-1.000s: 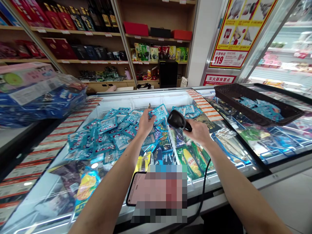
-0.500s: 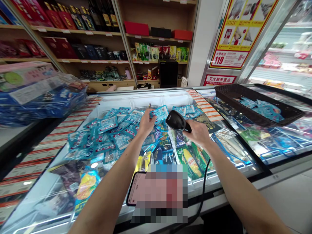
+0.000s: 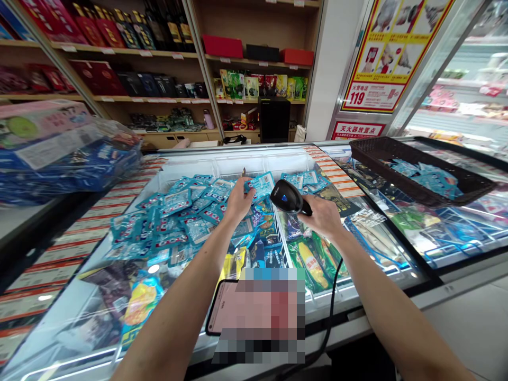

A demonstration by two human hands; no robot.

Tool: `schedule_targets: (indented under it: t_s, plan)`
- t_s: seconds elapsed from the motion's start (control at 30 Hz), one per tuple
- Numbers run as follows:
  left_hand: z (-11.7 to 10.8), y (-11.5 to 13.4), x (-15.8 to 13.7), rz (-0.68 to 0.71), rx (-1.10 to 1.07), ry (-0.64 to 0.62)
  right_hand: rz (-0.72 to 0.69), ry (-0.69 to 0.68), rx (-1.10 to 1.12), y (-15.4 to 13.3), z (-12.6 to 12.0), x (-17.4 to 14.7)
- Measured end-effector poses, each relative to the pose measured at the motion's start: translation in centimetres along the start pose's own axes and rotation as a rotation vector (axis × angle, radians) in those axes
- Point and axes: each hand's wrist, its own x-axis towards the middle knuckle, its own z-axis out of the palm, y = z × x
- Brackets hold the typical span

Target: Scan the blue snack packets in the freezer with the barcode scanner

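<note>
With the left hand [image 3: 239,202], pinching a blue packet [image 3: 263,185] by its left edge, at the right end of a heap of similar packets [image 3: 174,203]. With the right hand [image 3: 323,214], clasping a black scanner [image 3: 288,198] by its handle, close beside the packet. Probably light, soft and slick, unlikely to break but apt to slide or flex. Best taken by the flat border, between thumb and fingers, leaving the face uncovered.

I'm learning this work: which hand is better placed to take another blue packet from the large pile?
Probably the left hand: it's beside the pile, though holding one packet; the right hand grips a scanner.
</note>
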Motion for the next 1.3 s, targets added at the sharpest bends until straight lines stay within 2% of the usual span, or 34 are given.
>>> schedule_targets:
  t_s: [0.17,0.33,0.43,0.5,0.57,0.67,0.73,0.8,0.93,1.0,1.07,1.13,1.2,1.3]
  plan:
    - [-0.2,0.6,-0.3,-0.014,0.045,-0.002,0.018,-0.007,-0.019,0.0,-0.1,0.0]
    - [-0.7,1.9,-0.8,0.145,0.23,0.201,0.091,0.058,-0.076,0.5,0.0,0.1]
    - [-0.9,2.7,-1.3,0.151,0.393,0.313,0.107,0.091,-0.089,0.9,0.3,0.2]
    - [-0.9,3.3,-1.7,0.154,0.514,0.338,0.109,0.109,-0.089,1.1,0.4,0.3]
    - [-0.8,3.7,-1.9,0.235,0.614,0.258,0.111,0.124,-0.089,1.3,0.6,0.3]
    - [-0.5,3.9,-2.1,0.448,0.675,-0.037,0.122,0.138,-0.09,1.5,0.6,0.3]
    - [-0.3,3.7,-2.0,0.521,0.701,-0.17,0.139,0.139,-0.091,1.6,0.4,0.4]
    - [-0.2,3.4,-2.0,0.496,0.753,-0.176,0.161,0.135,-0.093,1.7,0.3,0.4]
    - [-0.2,2.8,-2.0,0.384,0.874,-0.082,0.206,0.125,-0.1,1.8,0.2,0.5]
    - [-0.3,2.5,-2.0,0.394,0.882,-0.091,0.216,0.122,-0.101,1.8,0.2,0.5]
    - [-0.2,2.4,-1.9,0.472,0.839,-0.176,0.21,0.122,-0.1,1.7,0.2,0.5]
    - [-0.1,2.2,-1.7,0.568,0.78,-0.311,0.199,0.12,-0.101,1.7,0.2,0.5]
    - [-0.1,2.3,-1.6,0.613,0.733,-0.414,0.197,0.111,-0.106,1.7,0.2,0.5]
    - [-0.2,2.8,-1.7,0.588,0.685,-0.418,0.201,0.101,-0.107,1.7,0.2,0.5]
